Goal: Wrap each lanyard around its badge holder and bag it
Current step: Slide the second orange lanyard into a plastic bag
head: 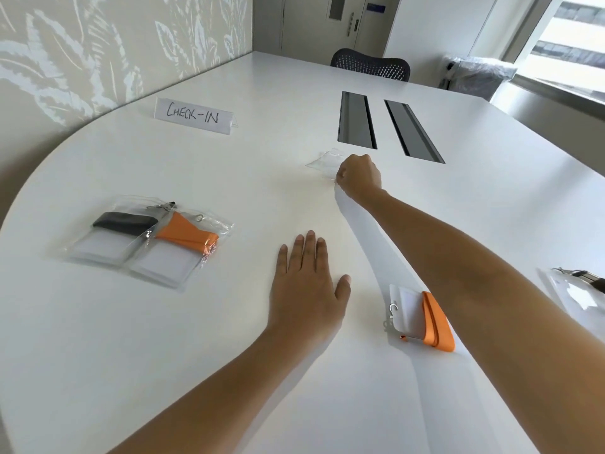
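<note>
The fingers (341,174) of the right hand (359,177) are curled tight and pinch the near edge of an empty clear bag (322,162). The bag sits low at the middle of the white worktop (229,178), just short of two dark cable slots (355,121); whether it is lifted off the surface cannot be told. The right forearm reaches out across the worktop. Partly under it lies the unbagged badge holder (407,311), white, with an orange lanyard (437,322) wound around its right end and a small metal hook showing at its left end. Just left of this the left hand (307,286) lies palm down on the worktop, holding nothing, its fingers (309,247) straight and close together and the thumb spread towards the badge holder. Well apart, on the left, two filled clear bags (216,221) lie side by side and slightly overlapping. One holds a white holder wrapped in a black lanyard (124,223), the other a white holder wrapped in a second orange lanyard (186,232), with metal clips at their far ends. At the right edge of the view another clear holder (576,291) with a metal clip and a dark strap is cut off by the frame. Beyond the bags a folded white card (193,116) stands on the worktop and reads "CHECK-IN" in handwritten black capitals. A dark mesh chair (370,64) stands at the far end, and a leaf-patterned wall (114,44) runs along the left.
</note>
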Demonstrator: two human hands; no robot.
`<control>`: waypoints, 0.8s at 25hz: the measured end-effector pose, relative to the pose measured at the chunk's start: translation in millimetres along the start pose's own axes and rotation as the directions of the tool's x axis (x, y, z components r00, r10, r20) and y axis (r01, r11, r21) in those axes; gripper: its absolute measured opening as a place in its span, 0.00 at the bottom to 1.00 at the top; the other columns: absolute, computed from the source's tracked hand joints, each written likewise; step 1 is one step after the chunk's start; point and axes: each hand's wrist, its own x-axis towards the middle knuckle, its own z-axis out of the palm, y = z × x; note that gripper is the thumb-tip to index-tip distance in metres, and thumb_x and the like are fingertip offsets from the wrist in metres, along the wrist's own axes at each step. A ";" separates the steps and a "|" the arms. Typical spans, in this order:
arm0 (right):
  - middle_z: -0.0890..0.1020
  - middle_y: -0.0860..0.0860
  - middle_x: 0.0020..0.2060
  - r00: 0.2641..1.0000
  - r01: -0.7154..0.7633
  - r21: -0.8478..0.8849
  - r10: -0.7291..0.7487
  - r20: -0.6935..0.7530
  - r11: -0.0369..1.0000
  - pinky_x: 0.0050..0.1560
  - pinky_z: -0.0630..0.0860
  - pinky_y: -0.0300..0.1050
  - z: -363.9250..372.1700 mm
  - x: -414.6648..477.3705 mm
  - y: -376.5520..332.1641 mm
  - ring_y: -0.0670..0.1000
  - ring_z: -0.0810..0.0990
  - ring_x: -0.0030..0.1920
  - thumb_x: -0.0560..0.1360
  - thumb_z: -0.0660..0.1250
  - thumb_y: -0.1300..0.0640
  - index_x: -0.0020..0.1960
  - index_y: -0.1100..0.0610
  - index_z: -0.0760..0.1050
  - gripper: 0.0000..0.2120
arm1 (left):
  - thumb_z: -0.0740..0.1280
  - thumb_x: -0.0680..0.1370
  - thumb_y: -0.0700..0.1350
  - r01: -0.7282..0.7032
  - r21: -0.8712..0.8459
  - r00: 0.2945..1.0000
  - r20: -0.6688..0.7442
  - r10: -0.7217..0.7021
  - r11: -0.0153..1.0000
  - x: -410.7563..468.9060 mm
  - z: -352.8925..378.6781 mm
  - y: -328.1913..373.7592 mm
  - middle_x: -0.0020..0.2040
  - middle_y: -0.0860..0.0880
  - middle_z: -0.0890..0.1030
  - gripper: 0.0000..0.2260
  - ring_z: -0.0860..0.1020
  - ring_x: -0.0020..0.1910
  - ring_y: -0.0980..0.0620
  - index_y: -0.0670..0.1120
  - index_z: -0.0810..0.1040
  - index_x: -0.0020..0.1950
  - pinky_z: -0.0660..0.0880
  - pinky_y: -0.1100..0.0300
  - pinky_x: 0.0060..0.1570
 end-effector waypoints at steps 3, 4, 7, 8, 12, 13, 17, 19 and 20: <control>0.82 0.61 0.44 0.989 -0.068 0.140 0.086 -0.122 0.988 0.40 0.76 0.50 -5.5 -1.5 2.5 0.62 0.79 0.43 0.75 0.59 0.65 0.46 0.65 0.80 0.11 | 0.48 0.81 0.57 -0.005 -0.020 1.000 -0.006 0.005 1.000 -0.4 -0.9 -0.8 0.80 0.45 0.45 0.30 0.43 0.78 0.49 0.43 0.47 0.79 0.37 0.51 0.76; 0.83 0.60 0.43 0.981 -0.071 0.202 0.105 -0.161 0.977 0.40 0.76 0.49 -10.3 -1.8 3.3 0.61 0.80 0.43 0.75 0.60 0.65 0.45 0.65 0.81 0.10 | 0.48 0.81 0.57 -0.004 -0.024 1.000 -0.011 0.004 1.000 -0.9 -1.1 -1.2 0.80 0.45 0.46 0.30 0.43 0.78 0.49 0.43 0.47 0.79 0.37 0.51 0.76; 0.84 0.58 0.42 0.959 -0.005 0.328 0.097 -0.265 0.945 0.44 0.79 0.49 -31.0 -5.2 7.4 0.57 0.82 0.45 0.75 0.64 0.63 0.46 0.64 0.82 0.08 | 0.47 0.81 0.57 -0.001 -0.028 1.000 -0.021 0.000 1.000 -1.5 -0.4 -2.1 0.80 0.45 0.46 0.30 0.43 0.78 0.49 0.43 0.47 0.79 0.37 0.51 0.76; 0.85 0.57 0.43 0.951 0.031 0.359 0.083 -0.298 0.933 0.46 0.79 0.50 -39.2 -7.9 9.7 0.56 0.82 0.45 0.75 0.65 0.62 0.46 0.64 0.82 0.07 | 0.47 0.81 0.57 0.001 -0.025 1.000 -0.018 -0.001 1.000 -1.7 -0.6 -1.8 0.80 0.46 0.46 0.30 0.43 0.78 0.50 0.43 0.47 0.79 0.37 0.51 0.76; 0.85 0.55 0.41 0.910 0.186 0.472 0.030 -0.414 0.862 0.49 0.79 0.43 -73.6 -28.9 17.2 0.53 0.82 0.44 0.74 0.69 0.63 0.45 0.64 0.82 0.05 | 0.47 0.81 0.58 0.004 -0.029 1.000 -0.028 -0.005 1.000 -0.7 -0.7 -1.3 0.80 0.47 0.47 0.30 0.44 0.78 0.51 0.44 0.48 0.79 0.38 0.52 0.75; 0.85 0.55 0.40 0.904 0.218 0.501 0.020 -0.427 0.838 0.48 0.79 0.40 -82.0 -36.8 18.4 0.52 0.82 0.43 0.73 0.69 0.63 0.44 0.64 0.81 0.04 | 0.48 0.81 0.58 0.005 -0.035 1.000 -0.027 -0.006 0.999 -0.3 -0.7 -1.2 0.80 0.47 0.47 0.30 0.44 0.78 0.51 0.44 0.49 0.79 0.38 0.52 0.76; 0.84 0.52 0.38 0.913 0.282 0.564 -0.038 -0.405 0.776 0.44 0.78 0.33 -113.1 -74.9 22.3 0.48 0.82 0.40 0.74 0.69 0.62 0.44 0.63 0.78 0.04 | 0.50 0.81 0.58 0.005 -0.042 0.999 -0.049 -0.007 0.999 1.8 -1.2 -2.5 0.80 0.47 0.50 0.30 0.47 0.78 0.51 0.44 0.51 0.78 0.41 0.53 0.76; 0.84 0.53 0.38 0.939 0.277 0.638 -0.062 -0.337 0.719 0.42 0.80 0.36 -126.7 -96.5 24.6 0.46 0.84 0.37 0.75 0.68 0.63 0.45 0.63 0.77 0.02 | 0.52 0.81 0.57 0.006 -0.090 0.997 -0.070 -0.013 0.996 3.7 -3.5 -3.0 0.79 0.47 0.54 0.29 0.50 0.78 0.51 0.44 0.53 0.78 0.43 0.54 0.76; 0.84 0.54 0.38 0.950 0.268 0.672 -0.073 -0.304 0.691 0.41 0.81 0.37 -132.3 -107.7 26.0 0.45 0.85 0.37 0.76 0.68 0.64 0.45 0.63 0.76 0.02 | 0.54 0.81 0.57 0.011 -0.166 0.996 -0.083 -0.025 0.986 4.4 -6.7 -2.8 0.79 0.47 0.56 0.29 0.52 0.77 0.51 0.45 0.53 0.78 0.45 0.54 0.76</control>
